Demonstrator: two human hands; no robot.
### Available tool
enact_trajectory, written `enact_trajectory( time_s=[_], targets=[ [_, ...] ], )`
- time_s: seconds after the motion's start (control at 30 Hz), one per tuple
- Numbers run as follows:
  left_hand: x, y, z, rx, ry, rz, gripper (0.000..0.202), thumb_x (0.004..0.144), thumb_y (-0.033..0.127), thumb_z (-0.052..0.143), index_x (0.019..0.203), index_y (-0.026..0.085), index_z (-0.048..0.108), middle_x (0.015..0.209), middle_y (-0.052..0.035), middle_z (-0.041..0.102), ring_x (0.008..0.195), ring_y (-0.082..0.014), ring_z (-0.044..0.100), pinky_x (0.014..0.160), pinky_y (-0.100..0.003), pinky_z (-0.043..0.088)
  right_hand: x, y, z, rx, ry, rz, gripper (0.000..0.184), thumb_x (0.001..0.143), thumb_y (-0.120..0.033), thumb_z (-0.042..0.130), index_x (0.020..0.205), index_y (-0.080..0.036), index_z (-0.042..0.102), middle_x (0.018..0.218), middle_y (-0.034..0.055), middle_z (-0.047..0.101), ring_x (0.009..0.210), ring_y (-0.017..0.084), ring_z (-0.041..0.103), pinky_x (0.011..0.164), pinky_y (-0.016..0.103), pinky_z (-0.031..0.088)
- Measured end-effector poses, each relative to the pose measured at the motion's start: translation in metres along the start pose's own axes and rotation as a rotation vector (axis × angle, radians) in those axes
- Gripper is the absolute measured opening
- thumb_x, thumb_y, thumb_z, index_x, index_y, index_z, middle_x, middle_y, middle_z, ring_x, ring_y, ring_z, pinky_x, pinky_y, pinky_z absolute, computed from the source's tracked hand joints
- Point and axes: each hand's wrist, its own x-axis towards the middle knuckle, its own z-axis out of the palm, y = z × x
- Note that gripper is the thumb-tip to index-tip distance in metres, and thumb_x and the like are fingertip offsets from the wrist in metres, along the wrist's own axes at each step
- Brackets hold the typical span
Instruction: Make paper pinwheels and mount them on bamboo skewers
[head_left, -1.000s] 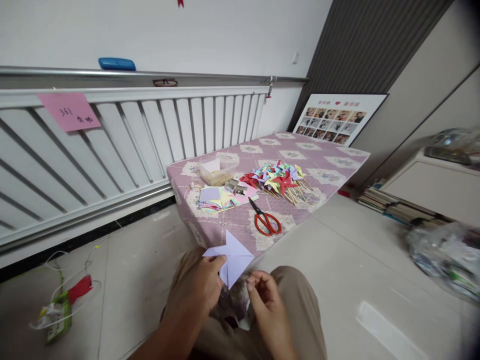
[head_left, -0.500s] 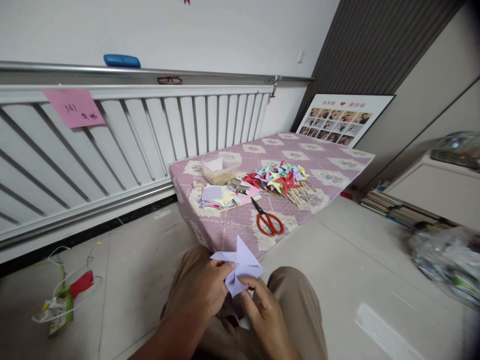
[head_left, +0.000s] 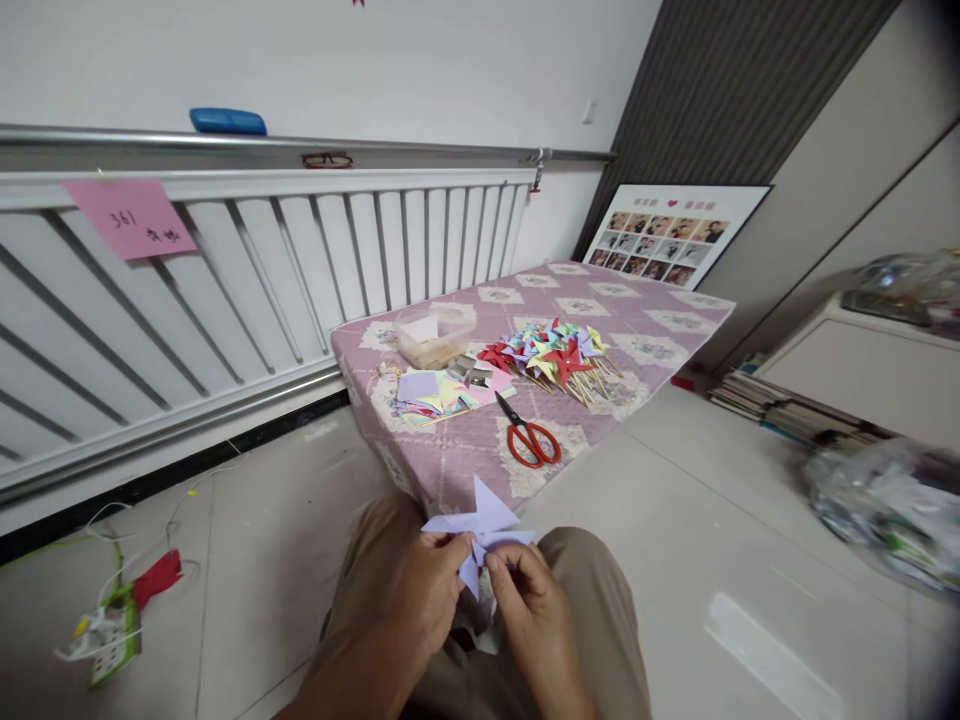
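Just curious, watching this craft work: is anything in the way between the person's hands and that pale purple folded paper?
Nothing visible is. Both the left hand and the right hand already pinch the lilac paper pinwheel directly, above the lap. The red scissors lie apart on the purple-clothed table beyond.

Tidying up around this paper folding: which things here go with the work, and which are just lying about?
With the work:
left hand and right hand holding the lilac paper pinwheel
finished pinwheels
coloured paper sheets
red scissors

Lying about:
blue case
photo board
stacked books
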Motion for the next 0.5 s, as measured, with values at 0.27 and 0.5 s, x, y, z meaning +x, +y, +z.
enact_trajectory(
  time_s=[0.27, 0.5],
  targets=[
    [-0.005, 0.002, 0.011, -0.285, 0.024, -0.087, 0.012, 0.068, 0.027, 0.069, 0.078, 0.022, 0.071, 0.073, -0.0034, 0.07, 0.066, -0.0197, 0.061, 0.065, -0.031, 0.046, 0.002, 0.0, 0.0, 0.043, 0.069, 0.04, 0.023, 0.083, -0.032, 0.058, 0.063, -0.021, 0.057, 0.065, -0.0015, 0.054, 0.062, 0.016, 0.051, 0.06, 0.025, 0.041],
    [-0.008, 0.002, 0.013, -0.253, 0.061, -0.136, 0.016, 0.062, 0.028, 0.074, 0.075, 0.02, 0.071, 0.068, -0.003, 0.069, 0.056, -0.0159, 0.055, 0.056, -0.028, 0.041, 0.002, 0.003, -0.002, 0.029, 0.088, 0.041, 0.024, 0.084, -0.032, 0.057, 0.062, -0.021, 0.055, 0.064, -0.0021, 0.053, 0.062, 0.015, 0.051, 0.059, 0.025, 0.041]
  ],
)
